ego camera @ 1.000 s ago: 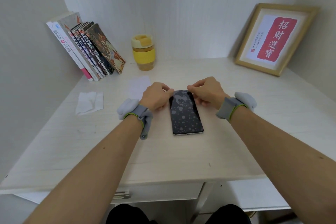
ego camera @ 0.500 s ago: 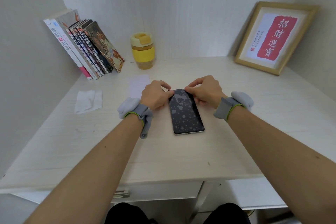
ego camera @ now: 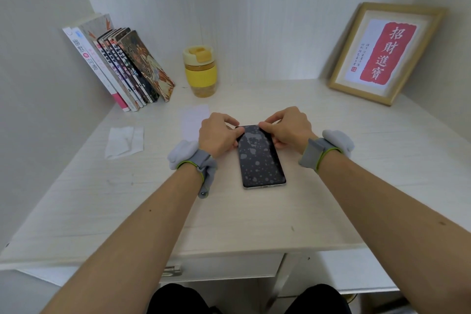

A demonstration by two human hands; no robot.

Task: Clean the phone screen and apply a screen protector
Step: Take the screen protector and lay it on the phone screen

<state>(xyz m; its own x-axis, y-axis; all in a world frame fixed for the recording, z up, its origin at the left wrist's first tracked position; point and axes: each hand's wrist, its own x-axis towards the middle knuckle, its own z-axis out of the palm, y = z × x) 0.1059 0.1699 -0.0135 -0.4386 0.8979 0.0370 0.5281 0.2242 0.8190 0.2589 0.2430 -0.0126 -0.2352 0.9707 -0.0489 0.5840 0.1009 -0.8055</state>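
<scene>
**A:** Which step is this? On the left there's a used wipe [ego camera: 125,142] lying well apart from the action, so I'd guess cleaning is done.

**B:** Yeah, looks like the protector is going on. Left hand [ego camera: 217,135] has its fingers curled, pinching at the far left corner of the phone [ego camera: 260,157], which lies flat mid-desk [ego camera: 382,160]. Right hand [ego camera: 286,127] pinches the far right corner the same way. Can't tell if they're gripping the film's edge or the phone itself.

**A:** Those grey blotches on the screen?

**B:** Probably air pockets. Next move calls for pressing down from the middle and sweeping outward, without sliding the film off alignment.
</scene>
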